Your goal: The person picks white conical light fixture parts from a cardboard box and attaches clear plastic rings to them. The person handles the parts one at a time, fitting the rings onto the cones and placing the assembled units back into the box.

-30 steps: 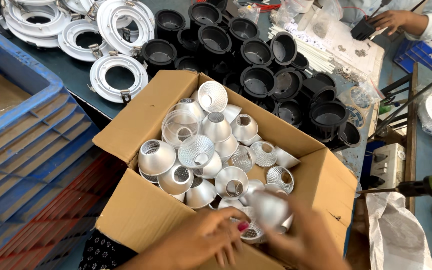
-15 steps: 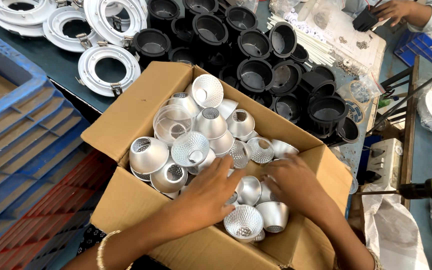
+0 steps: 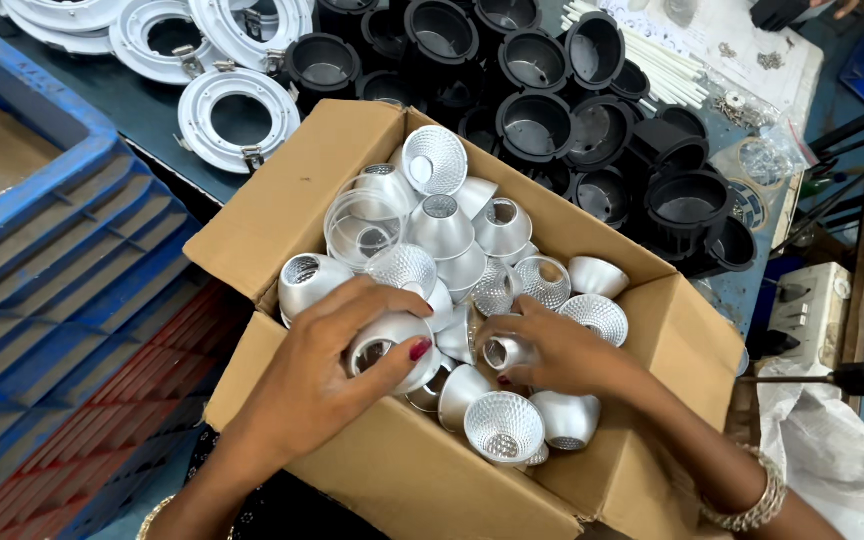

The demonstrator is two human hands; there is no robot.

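Both hands shifted up-box since 0.5 s ago. Left hand (image 3: pixel 327 375) grip closed around silver reflector cup (image 3: pixel 384 345); right hand (image 3: pixel 562 352) grip pinching smaller cup (image 3: pixel 505 352) inside cardboard box (image 3: pixel 432 480).

Even, bright overhead light fills the scene. The silver reflector cups (image 3: pixel 452 260) throw small hot glints, strongest at 12 o'clock in the cardboard box (image 3: pixel 282 215). Soft shadows pool under both hands and inside the black housings (image 3: pixel 537 125). The centre is sharp; the edges at 3 and 9 o'clock bend and soften slightly.
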